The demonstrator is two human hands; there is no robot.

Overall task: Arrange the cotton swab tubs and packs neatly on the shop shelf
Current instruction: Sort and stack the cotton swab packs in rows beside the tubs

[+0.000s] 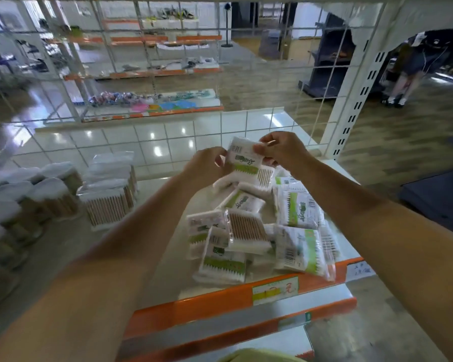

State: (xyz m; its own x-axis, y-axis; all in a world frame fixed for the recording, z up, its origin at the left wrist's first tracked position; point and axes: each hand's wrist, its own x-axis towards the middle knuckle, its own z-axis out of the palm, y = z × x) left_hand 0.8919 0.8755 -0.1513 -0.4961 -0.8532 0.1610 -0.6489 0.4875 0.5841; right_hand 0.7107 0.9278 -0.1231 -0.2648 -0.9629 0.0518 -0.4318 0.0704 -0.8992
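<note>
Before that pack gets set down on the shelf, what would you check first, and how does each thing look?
1. Both hands on the pack: ok; left hand and right hand pinch its sides.
2. Pack lifted off the loose pile: ok.
3. Neat stack to match: ok, stands left of the pile.
4. Bare shelf between stack and pile: ok.
5. Tubs in order: cannot tell, blurred.
6. Pile tidy: not ok, packs lie tilted and overlapping.
</note>
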